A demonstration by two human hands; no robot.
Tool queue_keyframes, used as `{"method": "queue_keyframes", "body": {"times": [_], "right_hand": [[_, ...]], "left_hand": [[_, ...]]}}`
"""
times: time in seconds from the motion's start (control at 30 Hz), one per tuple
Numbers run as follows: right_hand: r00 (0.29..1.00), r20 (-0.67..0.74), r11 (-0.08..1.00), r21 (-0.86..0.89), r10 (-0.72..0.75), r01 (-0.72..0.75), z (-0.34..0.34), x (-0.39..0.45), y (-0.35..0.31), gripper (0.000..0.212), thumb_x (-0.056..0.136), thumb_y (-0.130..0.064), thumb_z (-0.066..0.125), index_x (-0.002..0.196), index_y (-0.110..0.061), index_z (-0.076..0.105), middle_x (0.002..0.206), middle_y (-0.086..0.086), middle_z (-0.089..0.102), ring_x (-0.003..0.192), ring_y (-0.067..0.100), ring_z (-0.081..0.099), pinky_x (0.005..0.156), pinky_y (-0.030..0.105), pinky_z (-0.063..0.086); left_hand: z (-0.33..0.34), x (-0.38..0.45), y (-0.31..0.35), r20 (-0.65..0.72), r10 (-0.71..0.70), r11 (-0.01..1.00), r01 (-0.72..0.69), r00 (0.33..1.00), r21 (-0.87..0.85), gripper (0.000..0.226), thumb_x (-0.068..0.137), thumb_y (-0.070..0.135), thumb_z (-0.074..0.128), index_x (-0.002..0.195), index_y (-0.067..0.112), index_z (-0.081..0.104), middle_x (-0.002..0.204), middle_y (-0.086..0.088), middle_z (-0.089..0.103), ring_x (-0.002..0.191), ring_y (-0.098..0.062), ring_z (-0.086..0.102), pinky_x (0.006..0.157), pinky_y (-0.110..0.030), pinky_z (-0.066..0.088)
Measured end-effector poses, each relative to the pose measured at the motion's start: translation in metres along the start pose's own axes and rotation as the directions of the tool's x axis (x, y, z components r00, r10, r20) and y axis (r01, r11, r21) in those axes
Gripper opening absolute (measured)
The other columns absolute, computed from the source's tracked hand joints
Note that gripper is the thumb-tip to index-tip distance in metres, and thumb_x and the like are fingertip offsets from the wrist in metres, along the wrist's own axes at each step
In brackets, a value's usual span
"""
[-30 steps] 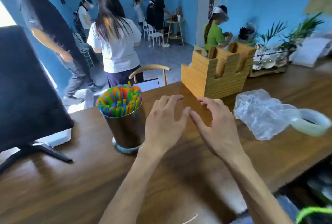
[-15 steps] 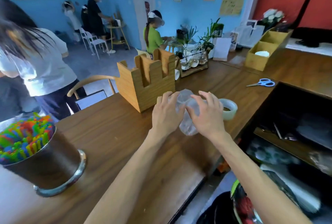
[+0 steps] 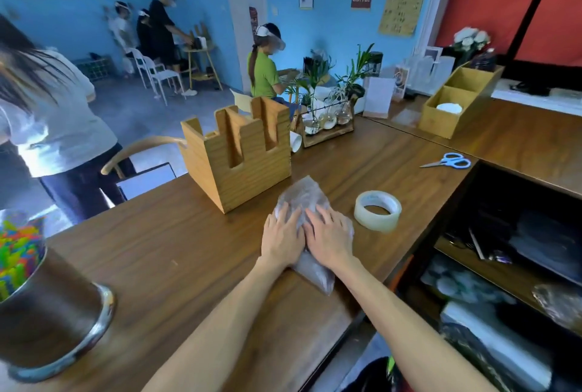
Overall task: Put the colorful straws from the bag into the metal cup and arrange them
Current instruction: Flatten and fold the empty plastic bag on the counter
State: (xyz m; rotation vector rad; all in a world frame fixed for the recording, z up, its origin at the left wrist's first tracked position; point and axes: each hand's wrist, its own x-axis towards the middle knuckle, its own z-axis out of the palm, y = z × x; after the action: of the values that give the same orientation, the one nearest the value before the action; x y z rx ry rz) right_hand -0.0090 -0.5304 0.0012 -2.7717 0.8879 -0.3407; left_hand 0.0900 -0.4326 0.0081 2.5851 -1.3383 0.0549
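Observation:
The clear plastic bag (image 3: 302, 195) lies flat on the wooden table (image 3: 176, 250), with no straws seen in it. My left hand (image 3: 282, 239) and my right hand (image 3: 329, 236) lie side by side on the bag, fingers straight, pressing it down. The metal cup (image 3: 53, 322) stands at the far left edge of view, packed with colorful straws (image 3: 17, 253) standing upright. The cup is well away from both hands.
A wooden slotted holder (image 3: 242, 155) stands just behind the bag. A roll of clear tape (image 3: 378, 210) lies to the right of my right hand. Blue scissors (image 3: 450, 161) lie further right. Open shelves (image 3: 504, 265) drop off beyond the table's right edge. People stand beyond the table.
The view swung right, away from the cup. My hands moved from the table to the crumpled bag, gathered it, and now press it flat on the table.

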Motion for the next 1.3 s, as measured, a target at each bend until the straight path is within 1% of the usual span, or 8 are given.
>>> {"method": "queue_keyframes", "body": {"times": [0.2,0.5,0.63,0.77,1.0,1.1,1.2,1.3], "right_hand": [[0.988,-0.149,0.996,-0.083,-0.027,0.015,0.002,-0.004,-0.003,0.026,0.106,-0.037,0.043,0.113,-0.022,0.063,0.112,0.003,0.063,0.098,0.025,0.057,0.08,0.04,0.044],[0.999,-0.03,0.98,0.2,0.03,-0.024,-0.011,-0.003,-0.001,0.053,0.107,-0.056,0.025,0.101,-0.022,0.065,0.092,0.005,0.075,0.084,0.029,0.07,0.078,0.045,0.056],[1.0,0.022,0.949,0.314,0.0,-0.007,-0.017,-0.011,0.011,0.069,0.099,-0.074,0.023,0.097,-0.024,0.07,0.089,-0.002,0.075,0.079,0.012,0.066,0.086,0.04,0.055],[0.992,0.062,0.986,0.136,-0.106,0.097,-0.022,-0.021,0.024,0.094,0.082,-0.092,0.01,0.129,-0.03,0.062,0.125,-0.012,0.063,0.114,0.013,0.051,0.103,0.044,0.03],[0.982,0.082,0.981,0.115,-0.167,0.157,-0.017,-0.022,0.035,0.052,0.096,-0.061,0.052,0.14,-0.034,0.052,0.152,-0.009,0.039,0.145,0.018,0.027,0.12,0.044,0.02],[0.991,0.087,0.949,0.308,-0.104,0.073,-0.016,-0.027,0.028,0.036,0.098,-0.044,0.058,0.13,-0.027,0.058,0.137,-0.006,0.058,0.13,0.015,0.051,0.109,0.035,0.037],[0.992,0.127,0.869,0.493,-0.018,-0.047,-0.024,-0.032,0.02,0.003,0.103,-0.039,0.055,0.104,-0.036,0.053,0.102,-0.011,0.069,0.091,0.004,0.068,0.087,0.033,0.06],[0.989,0.121,0.754,0.642,0.08,-0.139,-0.035,-0.032,0.01,0.004,0.104,-0.036,0.053,0.105,-0.036,0.049,0.1,-0.009,0.069,0.089,0.008,0.071,0.08,0.025,0.062]], "left_hand": [[0.007,0.003,0.002,-0.016,0.001,0.997,0.0,1.0,0.082,0.039,0.107,0.031,0.021,0.125,0.023,0.055,0.129,0.002,0.054,0.118,-0.022,0.046,0.094,-0.033,0.036],[0.004,-0.01,0.01,-0.18,-0.119,0.96,0.066,0.976,-0.272,0.019,0.106,0.026,0.039,0.098,0.02,0.054,0.077,-0.003,0.069,0.07,-0.027,0.065,0.059,-0.033,0.034],[0.003,-0.011,0.007,-0.164,-0.229,0.928,0.164,0.96,-0.335,0.024,0.106,0.033,0.044,0.102,0.023,0.065,0.081,0.001,0.073,0.074,-0.025,0.066,0.061,-0.031,0.037],[-0.001,-0.012,0.01,-0.167,-0.302,0.888,0.214,0.939,-0.407,0.035,0.105,0.049,0.045,0.09,0.025,0.066,0.074,0.006,0.069,0.066,-0.015,0.062,0.059,-0.028,0.039],[0.0,-0.02,0.019,-0.179,-0.233,0.848,0.109,0.956,-0.519,0.018,0.102,0.028,0.057,0.114,0.028,0.07,0.112,0.012,0.062,0.095,-0.003,0.059,0.073,-0.006,0.035],[0.002,-0.028,0.021,-0.185,-0.216,0.806,0.068,0.959,-0.588,0.032,0.1,0.019,0.056,0.13,0.029,0.063,0.133,0.009,0.052,0.117,-0.008,0.055,0.089,-0.003,0.033],[0.004,-0.032,0.027,-0.175,-0.139,0.806,0.009,0.975,-0.591,0.034,0.107,0.035,0.044,0.138,0.034,0.059,0.152,0.01,0.045,0.137,-0.008,0.041,0.111,-0.026,0.032],[0.004,-0.036,0.048,-0.208,-0.087,0.747,-0.074,0.974,-0.661,0.041,0.105,0.052,0.036,0.138,0.039,0.058,0.147,0.015,0.053,0.133,0.0,0.047,0.109,-0.025,0.036]]}}
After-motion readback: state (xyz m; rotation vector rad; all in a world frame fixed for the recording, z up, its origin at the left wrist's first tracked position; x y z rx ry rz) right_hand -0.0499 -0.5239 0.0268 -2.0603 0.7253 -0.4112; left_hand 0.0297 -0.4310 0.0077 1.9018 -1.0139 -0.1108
